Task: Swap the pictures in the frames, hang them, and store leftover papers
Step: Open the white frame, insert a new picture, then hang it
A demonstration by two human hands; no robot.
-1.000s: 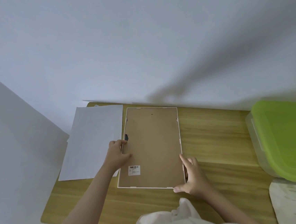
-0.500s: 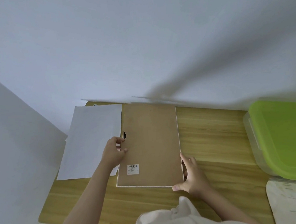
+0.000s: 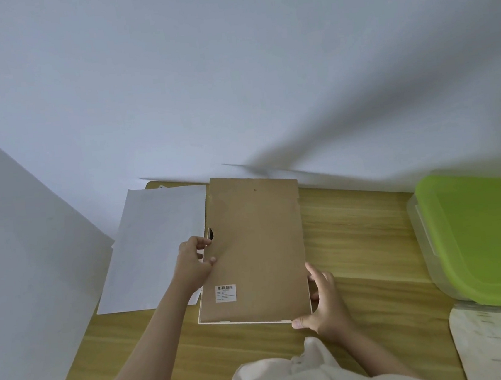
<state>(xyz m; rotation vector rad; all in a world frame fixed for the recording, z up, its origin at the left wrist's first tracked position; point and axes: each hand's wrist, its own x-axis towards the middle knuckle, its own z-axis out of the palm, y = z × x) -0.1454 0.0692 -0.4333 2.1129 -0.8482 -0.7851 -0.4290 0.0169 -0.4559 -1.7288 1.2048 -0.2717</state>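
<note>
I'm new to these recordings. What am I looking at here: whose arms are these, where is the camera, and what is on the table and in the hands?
There is no machine here: a person works with two bare hands, and the single camera sits on their head, looking forward and down. The wooden table stands against a white wall. On it lies a picture frame, face down, showing its brown backing board with a barcode sticker. The left hand pinches the board's left edge near a dark notch. The right hand grips the frame's near right corner. Left of the frame lie white paper sheets. At the right stands a clear box with a green lid, and a pale printed sheet lies before it.
</note>
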